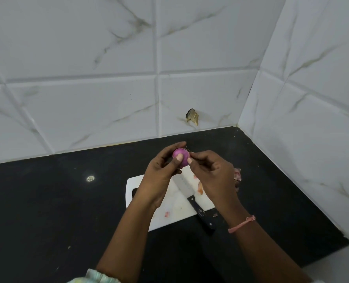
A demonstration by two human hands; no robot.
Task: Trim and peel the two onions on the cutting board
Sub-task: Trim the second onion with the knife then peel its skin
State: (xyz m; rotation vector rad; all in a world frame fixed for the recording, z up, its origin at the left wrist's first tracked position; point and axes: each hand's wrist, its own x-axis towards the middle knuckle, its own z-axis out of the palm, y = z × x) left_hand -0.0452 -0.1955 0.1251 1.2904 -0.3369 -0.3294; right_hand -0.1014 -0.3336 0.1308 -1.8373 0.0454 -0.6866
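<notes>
The onion [181,157] is held in the left hand [161,170]; skin is pinched by the right hand [212,172]. The smooth bulb could be dropped onto the knife [186,193].

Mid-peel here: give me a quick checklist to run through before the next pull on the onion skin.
1. Onion held firmly in left hand: ok.
2. Right hand pinching at the onion's edge: ok; whether it has skin, cannot tell.
3. Knife lying on the cutting board, out of both hands: ok.
4. Knife handle overhangs the board's near edge: not ok.
5. Second onion located: cannot tell, only peel scraps show beside the right hand.
</notes>
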